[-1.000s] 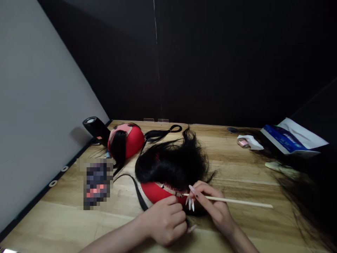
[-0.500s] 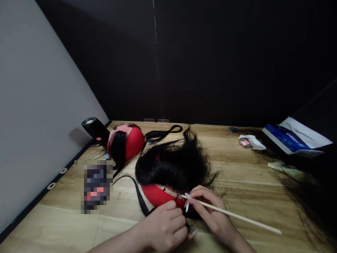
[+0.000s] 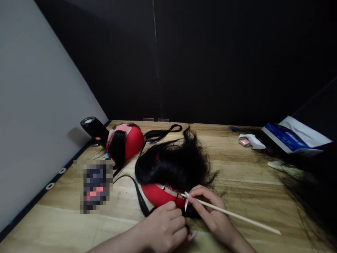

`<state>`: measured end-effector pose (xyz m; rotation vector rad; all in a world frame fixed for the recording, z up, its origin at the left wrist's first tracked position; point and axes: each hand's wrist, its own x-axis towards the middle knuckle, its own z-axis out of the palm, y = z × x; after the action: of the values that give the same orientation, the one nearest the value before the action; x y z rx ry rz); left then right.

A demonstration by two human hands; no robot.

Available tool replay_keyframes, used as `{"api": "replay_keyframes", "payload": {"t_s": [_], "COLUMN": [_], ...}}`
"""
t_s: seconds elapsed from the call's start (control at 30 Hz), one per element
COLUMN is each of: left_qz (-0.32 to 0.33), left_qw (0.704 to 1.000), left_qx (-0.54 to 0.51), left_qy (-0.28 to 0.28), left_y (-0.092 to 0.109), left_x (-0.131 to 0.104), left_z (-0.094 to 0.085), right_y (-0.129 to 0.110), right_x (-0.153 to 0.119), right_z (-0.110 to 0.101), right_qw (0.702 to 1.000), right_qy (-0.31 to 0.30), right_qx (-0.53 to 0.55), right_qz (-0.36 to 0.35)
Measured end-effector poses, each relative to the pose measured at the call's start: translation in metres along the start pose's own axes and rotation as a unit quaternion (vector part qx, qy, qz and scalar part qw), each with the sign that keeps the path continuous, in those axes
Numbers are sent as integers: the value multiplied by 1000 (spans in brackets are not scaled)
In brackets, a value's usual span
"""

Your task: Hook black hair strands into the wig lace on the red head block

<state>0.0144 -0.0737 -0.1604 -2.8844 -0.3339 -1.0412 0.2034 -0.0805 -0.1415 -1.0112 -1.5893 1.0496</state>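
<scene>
In front of me a red head form [image 3: 155, 195] lies under a wig of long black hair [image 3: 173, 165], swept away to the far side. A pale lace edge with small stitches runs along its near side. My right hand [image 3: 214, 214] pinches a thin wooden stick [image 3: 237, 213], its tip touching the lace edge; any hook at the tip is too small to see. Closed beside the near side of the form, my left hand [image 3: 168, 225] grips a lock of black hair [image 3: 187, 228], mostly hidden by the fingers. A thin dark strand runs from the fist toward the stick's tip.
Behind on the left are a second red head form [image 3: 135, 140] with hair, a black cylindrical speaker [image 3: 96, 130] and a tied hair bundle [image 3: 160, 134]. A blurred-out item [image 3: 96, 188] lies left. To the right are a blue-white packet [image 3: 289, 137], crumpled tissue [image 3: 254, 141] and loose dark hair.
Both hands stay almost in place. The stick's tip and the right fingertips have shifted very slightly at the lace edge, and the whole view has drifted a little.
</scene>
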Motion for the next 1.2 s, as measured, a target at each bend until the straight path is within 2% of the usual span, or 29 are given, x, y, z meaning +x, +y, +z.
{"api": "replay_keyframes", "payload": {"t_s": [0.23,0.67,0.9,1.03,1.2], "left_qz": [-3,1,-1,2,9], "left_qw": [1000,1000,1000,1000,1000], "left_qx": [-1,-3,-7,-3,-1], "left_qy": [-1,2,2,0,-5], "left_y": [0,1,0,0,-1], "left_x": [1,1,1,0,-1], "left_z": [0,-1,0,0,-1], "right_y": [-1,0,1,-2,-7], "right_x": [1,1,0,1,4], "right_z": [2,1,2,4,6], "right_qw": [1000,999,994,985,979], "right_qy": [6,-5,-4,15,45], "right_qx": [-3,23,72,113,119], "right_qz": [-5,33,81,132,159]}}
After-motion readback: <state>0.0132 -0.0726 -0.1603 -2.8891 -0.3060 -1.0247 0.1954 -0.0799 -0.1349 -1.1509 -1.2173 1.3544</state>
